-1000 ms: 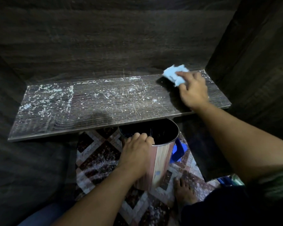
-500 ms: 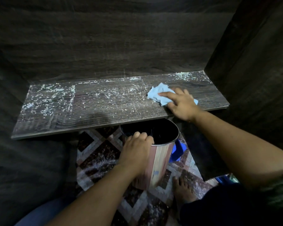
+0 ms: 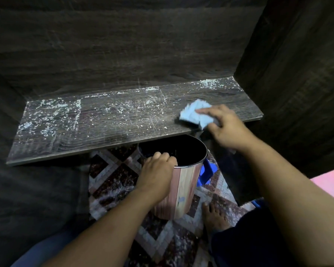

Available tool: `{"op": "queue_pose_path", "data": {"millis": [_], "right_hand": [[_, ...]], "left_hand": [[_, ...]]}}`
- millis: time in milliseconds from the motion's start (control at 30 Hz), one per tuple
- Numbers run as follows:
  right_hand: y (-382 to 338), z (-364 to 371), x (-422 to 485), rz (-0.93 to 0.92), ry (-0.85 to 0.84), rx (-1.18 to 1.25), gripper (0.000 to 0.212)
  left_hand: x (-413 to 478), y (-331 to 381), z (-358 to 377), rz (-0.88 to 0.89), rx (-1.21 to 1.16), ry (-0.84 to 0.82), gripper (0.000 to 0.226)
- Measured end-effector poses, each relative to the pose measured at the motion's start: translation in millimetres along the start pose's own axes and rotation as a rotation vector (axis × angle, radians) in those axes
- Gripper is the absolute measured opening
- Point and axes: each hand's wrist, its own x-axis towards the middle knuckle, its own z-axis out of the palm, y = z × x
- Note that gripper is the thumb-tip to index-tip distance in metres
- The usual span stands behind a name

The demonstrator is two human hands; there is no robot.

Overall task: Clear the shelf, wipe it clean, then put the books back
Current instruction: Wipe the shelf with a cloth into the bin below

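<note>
The dark wooden shelf [image 3: 108,132] carries white dust, thick at its left end and in the rear right corner. No books are in view. My right hand [image 3: 226,128] presses a light blue cloth [image 3: 193,114] flat on the shelf near the front edge on the right, fingers stretched over it. My left hand [image 3: 156,170] grips the rim of a pink wood-patterned bin [image 3: 183,189]. The bin stands on the floor just below the shelf's front edge, under the cloth.
Dark wooden walls close the shelf at the back and on the right. A patterned rug [image 3: 112,182] dusted with white lies below. A blue object [image 3: 206,174] sits behind the bin, and a bare foot [image 3: 214,216] rests beside it.
My right hand has dragged the cloth from the shelf's rear right corner forward to the front edge above the bin. My left hand has kept its hold on the bin rim.
</note>
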Motion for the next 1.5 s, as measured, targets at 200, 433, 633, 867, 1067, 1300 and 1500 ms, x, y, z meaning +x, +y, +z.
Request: {"op": "queue_pose_path", "data": {"millis": [200, 433, 633, 867, 1067, 1300, 1500], "right_hand": [[-2.0, 16.9, 26.3, 0.04, -0.042, -0.105, 0.052], [-18.4, 33.1, 30.5, -0.063, -0.221, -0.258, 0.049], [-22.3, 11.0, 32.5, -0.138, -0.369, -0.104, 0.042], [-4.7, 14.2, 33.6, 0.017, -0.045, -0.196, 0.049], [-16.6, 8.1, 29.5, 0.013, -0.304, 0.025, 0.034], [57.0, -30.0, 43.1, 0.333, 0.234, -0.241, 0.049], [75.7, -17.4, 36.9, 0.351, 0.126, -0.33, 0.056]], "left_hand": [[0.3, -1.0, 4.7, -0.002, 0.006, -0.012, 0.03], [-9.2, -11.2, 4.9, -0.019, -0.005, -0.018, 0.03], [-14.4, -17.2, -1.3, -0.015, -0.013, -0.034, 0.026], [-8.2, -14.5, 0.4, -0.025, 0.006, -0.027, 0.032], [3.2, -5.8, 3.5, -0.028, 0.004, -0.029, 0.034], [17.7, 12.3, 8.7, -0.018, -0.043, 0.023, 0.029], [25.5, 15.3, 11.2, -0.013, -0.063, 0.041, 0.032]]}}
